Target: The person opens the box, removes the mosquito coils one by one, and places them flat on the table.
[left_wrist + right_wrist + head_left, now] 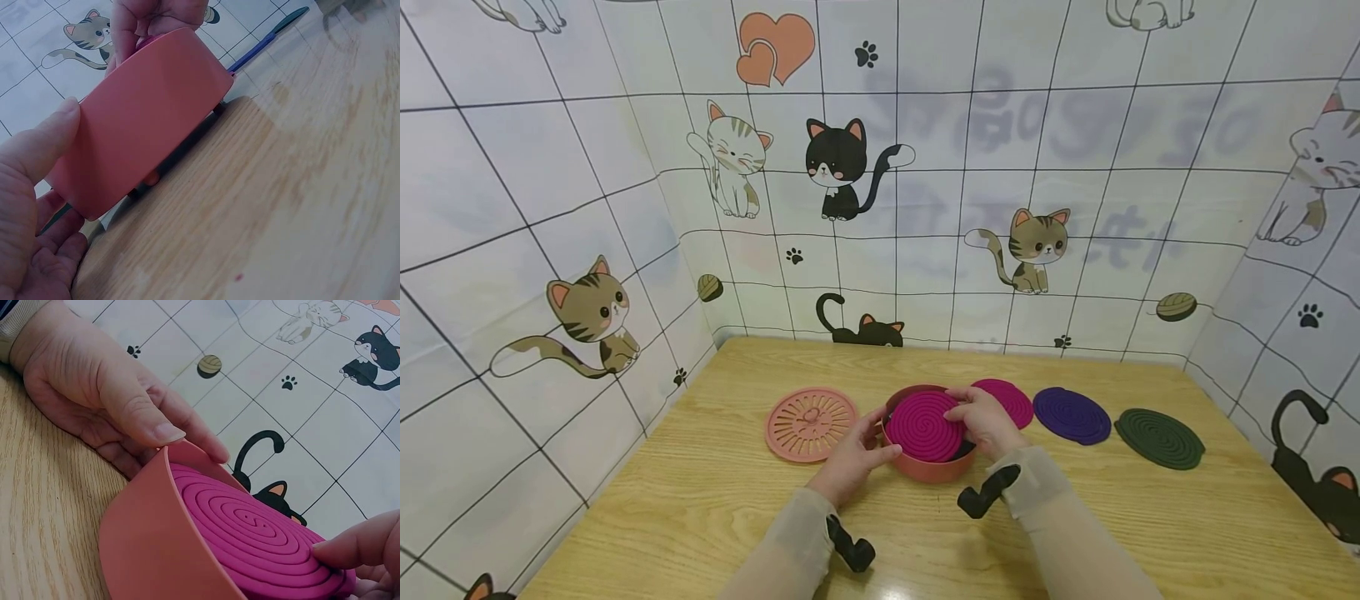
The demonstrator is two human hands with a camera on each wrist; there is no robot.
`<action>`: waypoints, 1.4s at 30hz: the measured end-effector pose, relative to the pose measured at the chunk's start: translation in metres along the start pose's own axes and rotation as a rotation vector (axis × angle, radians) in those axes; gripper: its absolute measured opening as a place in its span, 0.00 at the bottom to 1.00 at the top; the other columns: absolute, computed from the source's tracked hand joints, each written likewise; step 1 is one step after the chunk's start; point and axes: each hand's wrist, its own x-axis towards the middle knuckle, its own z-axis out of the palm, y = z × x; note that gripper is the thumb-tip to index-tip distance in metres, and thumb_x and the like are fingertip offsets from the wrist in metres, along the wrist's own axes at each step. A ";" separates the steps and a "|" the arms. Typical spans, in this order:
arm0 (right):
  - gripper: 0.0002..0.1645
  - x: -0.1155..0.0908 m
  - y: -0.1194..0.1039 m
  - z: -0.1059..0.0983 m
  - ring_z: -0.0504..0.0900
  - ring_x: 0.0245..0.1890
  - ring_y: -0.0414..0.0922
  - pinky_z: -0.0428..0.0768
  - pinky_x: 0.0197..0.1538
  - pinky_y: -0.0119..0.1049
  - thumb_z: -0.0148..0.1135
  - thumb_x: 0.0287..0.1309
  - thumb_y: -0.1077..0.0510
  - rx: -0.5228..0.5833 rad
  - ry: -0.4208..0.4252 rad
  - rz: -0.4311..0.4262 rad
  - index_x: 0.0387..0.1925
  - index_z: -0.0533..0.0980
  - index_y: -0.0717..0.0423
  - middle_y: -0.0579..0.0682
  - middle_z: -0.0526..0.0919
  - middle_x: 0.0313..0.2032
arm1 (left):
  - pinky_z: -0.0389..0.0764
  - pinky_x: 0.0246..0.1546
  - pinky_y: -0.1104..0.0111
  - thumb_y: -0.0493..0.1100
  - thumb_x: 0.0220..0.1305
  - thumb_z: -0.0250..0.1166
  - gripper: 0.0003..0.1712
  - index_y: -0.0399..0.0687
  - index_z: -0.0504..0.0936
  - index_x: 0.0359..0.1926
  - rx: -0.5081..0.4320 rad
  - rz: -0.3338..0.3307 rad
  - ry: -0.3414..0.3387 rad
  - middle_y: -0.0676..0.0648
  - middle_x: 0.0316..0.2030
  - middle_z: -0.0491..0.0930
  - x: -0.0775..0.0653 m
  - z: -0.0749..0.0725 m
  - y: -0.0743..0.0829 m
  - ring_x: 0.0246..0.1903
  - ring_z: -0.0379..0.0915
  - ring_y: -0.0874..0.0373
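Observation:
A round coral-coloured holder (928, 472) stands at the middle of the wooden table, its side wall facing me. My left hand (848, 460) grips its left side, thumb on the outer wall in the left wrist view and fingers around the rim. A magenta spiral coaster (925, 427) lies within the holder's mouth, tilted, its right edge pinched by my right hand (988, 423). In the right wrist view the coaster's (250, 519) coiled grooves show clearly, with the right thumb (350, 542) on its top face. What lies beneath it is mostly hidden.
Left of the holder lies a coral slotted disc (811, 425) with a raised middle. Behind my right hand is another magenta coaster (1011, 404), then a purple one (1071, 415) and a dark green one (1161, 438). A cat-print sheet (925, 275) surrounds the table.

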 end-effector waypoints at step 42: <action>0.36 -0.005 -0.009 -0.023 0.81 0.36 0.41 0.81 0.37 0.34 0.55 0.59 0.74 0.150 -0.009 -0.020 0.68 0.58 0.65 0.57 0.75 0.51 | 0.59 0.67 0.52 0.49 0.58 0.71 0.45 0.52 0.58 0.73 0.017 0.024 -0.015 0.43 0.67 0.64 0.000 -0.002 0.002 0.67 0.58 0.48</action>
